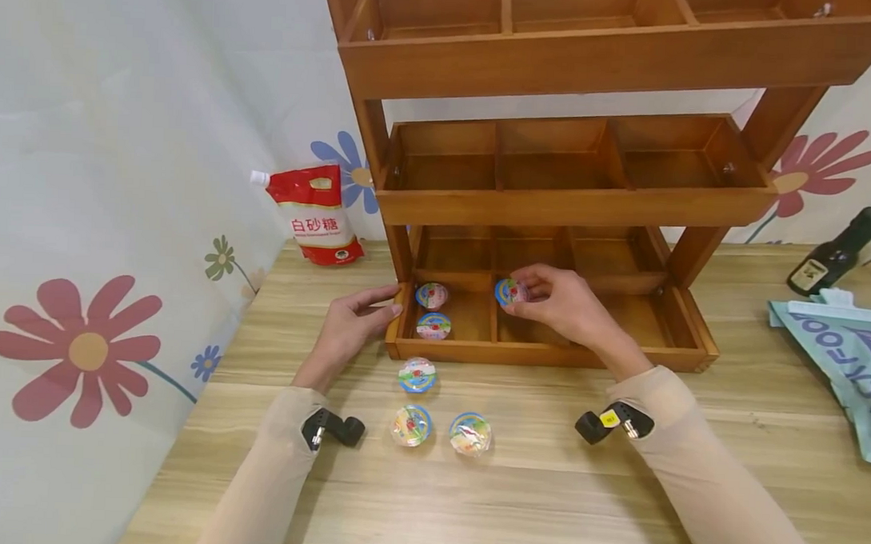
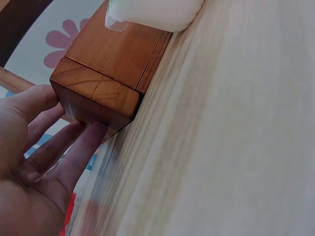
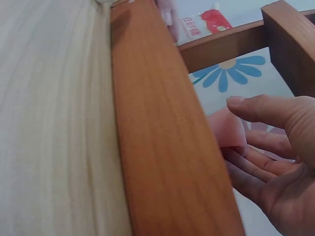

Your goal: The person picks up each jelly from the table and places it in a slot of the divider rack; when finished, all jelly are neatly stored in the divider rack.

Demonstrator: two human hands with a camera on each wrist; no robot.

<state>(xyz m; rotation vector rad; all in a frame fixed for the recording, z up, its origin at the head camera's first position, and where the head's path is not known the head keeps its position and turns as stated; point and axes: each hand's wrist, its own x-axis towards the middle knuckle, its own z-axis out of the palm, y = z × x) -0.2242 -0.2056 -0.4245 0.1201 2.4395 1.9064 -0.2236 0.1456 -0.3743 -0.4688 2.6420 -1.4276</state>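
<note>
Right hand (image 1: 567,305): thumb and fingers are pinching one foil-lidded cup (image 1: 508,293) at the middle front compartment of the wooden rack (image 1: 548,355), beside its left divider; whether the cup is touching the compartment floor cannot be told. Left hand (image 1: 350,325): fingers are resting, apart, against the rack's left end. Left front compartment: a rear cup (image 1: 431,296) and a front cup (image 1: 433,326) are sitting inside. Table (image 1: 528,499): three loose cups (image 1: 417,375) are lying before the rack, one nearest its front board. Outlying: a red-and-white bag (image 1: 315,220) is standing left; a dark bottle (image 1: 832,258) and pale-blue packet (image 1: 846,350) are occupying the right.
</note>
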